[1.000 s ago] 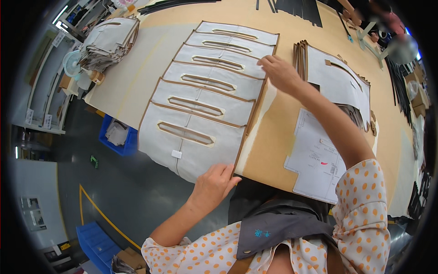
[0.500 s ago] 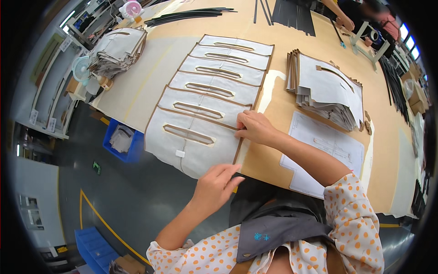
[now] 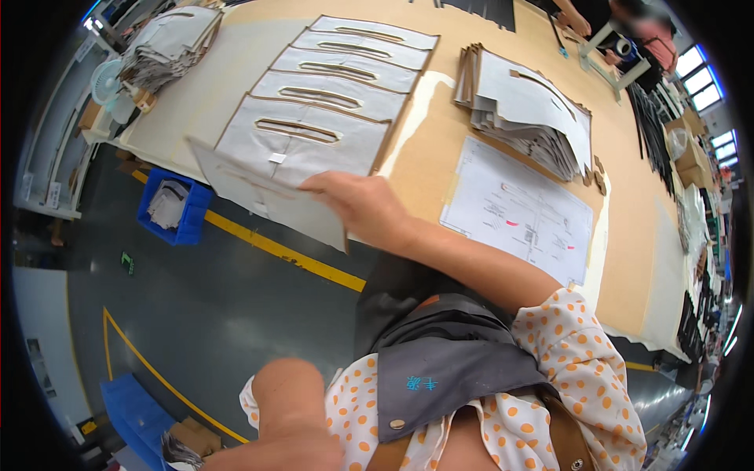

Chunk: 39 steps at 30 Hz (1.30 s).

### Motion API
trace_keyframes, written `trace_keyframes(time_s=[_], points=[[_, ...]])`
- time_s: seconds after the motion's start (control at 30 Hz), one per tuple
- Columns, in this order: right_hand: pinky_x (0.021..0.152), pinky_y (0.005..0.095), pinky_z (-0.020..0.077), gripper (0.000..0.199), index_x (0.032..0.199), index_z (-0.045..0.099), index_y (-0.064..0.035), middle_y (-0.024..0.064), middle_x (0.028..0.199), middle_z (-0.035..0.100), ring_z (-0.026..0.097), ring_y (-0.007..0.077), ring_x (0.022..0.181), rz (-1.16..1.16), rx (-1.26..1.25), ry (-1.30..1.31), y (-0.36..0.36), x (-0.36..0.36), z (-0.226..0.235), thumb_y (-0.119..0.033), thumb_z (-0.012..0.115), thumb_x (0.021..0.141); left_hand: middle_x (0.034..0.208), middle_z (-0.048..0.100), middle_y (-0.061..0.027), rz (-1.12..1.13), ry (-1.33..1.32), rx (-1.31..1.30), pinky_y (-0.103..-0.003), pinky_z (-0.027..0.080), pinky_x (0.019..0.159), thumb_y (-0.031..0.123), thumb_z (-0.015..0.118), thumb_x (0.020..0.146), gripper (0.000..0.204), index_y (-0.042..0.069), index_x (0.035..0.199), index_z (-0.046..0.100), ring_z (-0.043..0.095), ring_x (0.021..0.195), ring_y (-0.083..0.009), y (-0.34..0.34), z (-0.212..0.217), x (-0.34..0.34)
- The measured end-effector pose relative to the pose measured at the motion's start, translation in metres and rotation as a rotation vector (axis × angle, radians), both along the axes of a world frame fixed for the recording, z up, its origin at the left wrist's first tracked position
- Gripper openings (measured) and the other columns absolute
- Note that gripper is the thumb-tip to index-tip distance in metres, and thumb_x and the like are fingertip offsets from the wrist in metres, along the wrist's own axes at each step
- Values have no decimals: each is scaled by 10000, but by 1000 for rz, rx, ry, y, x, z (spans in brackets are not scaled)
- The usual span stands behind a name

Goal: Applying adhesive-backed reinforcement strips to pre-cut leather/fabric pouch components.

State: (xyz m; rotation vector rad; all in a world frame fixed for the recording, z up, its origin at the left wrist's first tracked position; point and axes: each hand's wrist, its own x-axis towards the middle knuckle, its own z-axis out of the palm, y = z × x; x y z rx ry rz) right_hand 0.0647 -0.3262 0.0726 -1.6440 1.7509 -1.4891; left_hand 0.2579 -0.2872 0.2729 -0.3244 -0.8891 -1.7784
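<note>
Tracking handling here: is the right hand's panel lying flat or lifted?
Lifted: the grey panel slants from the right hand, lower edge seen against the floor.

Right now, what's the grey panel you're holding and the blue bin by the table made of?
Panel: perhaps coated cloth or imitation leather; thin, matte-looking, but blurred. Bin: probably plastic; smooth, stiff-looking walls in one even blue.

An orange-dotted white shirt [image 3: 581, 365] shows beneath a dark grey apron [image 3: 467, 377].

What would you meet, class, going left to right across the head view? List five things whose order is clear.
Pale blue fan, blue bin, row of slotted grey panels, stack of brown-edged grey panels, long black strips.
</note>
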Motion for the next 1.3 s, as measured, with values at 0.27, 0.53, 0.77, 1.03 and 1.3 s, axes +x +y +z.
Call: trace_keyframes(time_s=[0.27, 0.53, 0.77, 1.03, 1.3], points=[[647, 368, 530, 189, 1108, 629, -74, 112, 917, 663, 675, 274, 770, -144, -298, -38, 58, -6, 84, -7, 635, 931, 1321, 561, -247, 1042, -646, -560, -439, 447, 1061, 373, 691, 902, 525, -29, 1228, 595, 506, 1315, -338, -63, -75, 3], [726, 180, 415, 132, 1131, 653, -71, -55, 878, 559, 473, 23, 781, -658, -102, -487, 237, -136, 62, -102, 577, 1027, 1385, 533, -237, 840, -913, -784, -459, 360, 1128, 331, 705, 910, 590, -87, 1304, 566, 502, 1312, -357, -67, -121, -44], [819, 196, 409, 144, 1112, 646, -44, -56, 934, 598, 500, 29, 880, -864, 29, -577, 340, -212, -31, -145, 587, 1028, 1241, 608, -124, 341, -1048, -1049, -422, 443, 1006, 98, 692, 905, 338, 62, 1237, 637, 555, 1186, -309, -30, -219, -162], [802, 205, 436, 247, 1195, 622, -7, -28, 948, 635, 534, 49, 858, -994, 164, -419, 368, -241, -43, -170, 601, 1012, 1206, 616, -111, 253, -1062, -1317, -418, 440, 975, 106, 682, 910, 335, 57, 1238, 639, 558, 1114, -309, -9, -257, -212], [717, 224, 432, 507, 1367, 544, -15, -32, 812, 546, 477, 66, 738, -1067, 447, -298, 393, -218, -34, -144, 722, 910, 1196, 613, -106, 250, -1104, -1308, -417, 438, 959, 98, 683, 902, 371, 72, 1268, 631, 557, 1089, -301, -4, -255, -227]])
